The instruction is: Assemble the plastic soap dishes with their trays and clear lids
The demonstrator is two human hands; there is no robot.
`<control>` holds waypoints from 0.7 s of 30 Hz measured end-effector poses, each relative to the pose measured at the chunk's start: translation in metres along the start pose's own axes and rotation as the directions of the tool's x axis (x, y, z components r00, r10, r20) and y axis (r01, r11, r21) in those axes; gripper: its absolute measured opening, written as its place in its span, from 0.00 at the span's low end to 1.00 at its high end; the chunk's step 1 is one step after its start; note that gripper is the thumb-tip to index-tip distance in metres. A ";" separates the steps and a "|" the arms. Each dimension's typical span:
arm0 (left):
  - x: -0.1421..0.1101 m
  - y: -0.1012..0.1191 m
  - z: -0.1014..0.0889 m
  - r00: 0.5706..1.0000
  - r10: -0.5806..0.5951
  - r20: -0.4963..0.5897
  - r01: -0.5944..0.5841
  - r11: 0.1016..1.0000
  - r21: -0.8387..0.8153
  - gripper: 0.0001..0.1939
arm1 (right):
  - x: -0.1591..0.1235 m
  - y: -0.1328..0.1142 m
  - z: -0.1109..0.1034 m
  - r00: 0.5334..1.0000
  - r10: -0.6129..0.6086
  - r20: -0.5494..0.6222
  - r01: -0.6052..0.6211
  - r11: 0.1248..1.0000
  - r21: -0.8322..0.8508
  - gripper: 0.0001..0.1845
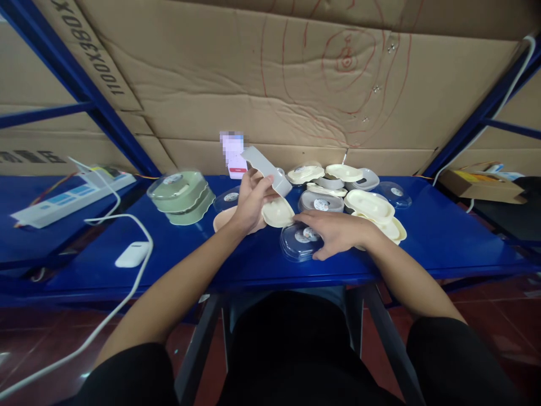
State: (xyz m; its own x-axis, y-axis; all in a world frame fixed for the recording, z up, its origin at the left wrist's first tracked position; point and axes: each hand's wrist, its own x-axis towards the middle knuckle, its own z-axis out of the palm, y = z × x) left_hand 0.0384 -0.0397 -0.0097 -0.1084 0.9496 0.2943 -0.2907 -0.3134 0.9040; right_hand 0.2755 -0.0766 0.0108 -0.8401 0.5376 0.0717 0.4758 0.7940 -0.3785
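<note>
My left hand (251, 200) curls around a long grey plastic strip (262, 166); my right hand (338, 232) lies spread open on a clear round plastic lid (293, 249).

Soft, even light seems to fall from above, leaving the tan cardboard backing (270, 96) bright and shadows faint, while the tiled floor (499, 321) sinks dim at the lower corners. Small glints of glare sit on the clear plastic lids (301, 242) at centre. Wide-angle bowing bends the blue shelf uprights (71, 84) at the upper edges, and a pixelated blur patch (233, 148) sits upper centre.
</note>
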 end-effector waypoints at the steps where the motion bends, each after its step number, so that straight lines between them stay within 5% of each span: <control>1: 0.000 0.001 0.000 1.000 0.009 0.002 -0.009 1.000 -0.002 0.34 | -0.001 -0.001 -0.004 1.000 -0.004 -0.012 0.004 1.000 0.013 0.52; 6: -0.005 0.004 0.001 0.996 0.079 0.034 -0.079 0.997 0.011 0.36 | -0.006 0.005 -0.029 0.986 -0.028 -0.167 0.053 0.988 0.147 0.49; 10: -0.007 0.000 0.000 0.976 0.169 0.135 -0.183 0.978 0.101 0.41 | -0.009 0.018 -0.038 0.900 0.098 -0.424 0.049 0.945 0.323 0.44; 16: -0.023 -0.009 0.007 0.927 0.174 0.331 -0.229 0.964 0.133 0.49 | 0.005 0.020 -0.020 0.809 0.242 -0.535 0.049 0.880 0.473 0.49; 21: -0.042 -0.005 0.015 0.877 0.147 0.457 -0.244 0.956 0.162 0.57 | 0.014 0.011 -0.007 0.787 0.183 -0.589 0.082 0.915 0.394 0.50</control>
State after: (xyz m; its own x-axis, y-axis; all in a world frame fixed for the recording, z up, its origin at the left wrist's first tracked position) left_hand 0.0583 -0.0774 -0.0218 0.2963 0.7929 0.5325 -0.0971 -0.5296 0.8426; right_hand 0.2703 -0.0587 0.0140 -0.4203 0.7359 0.5308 0.2641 0.6589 -0.7043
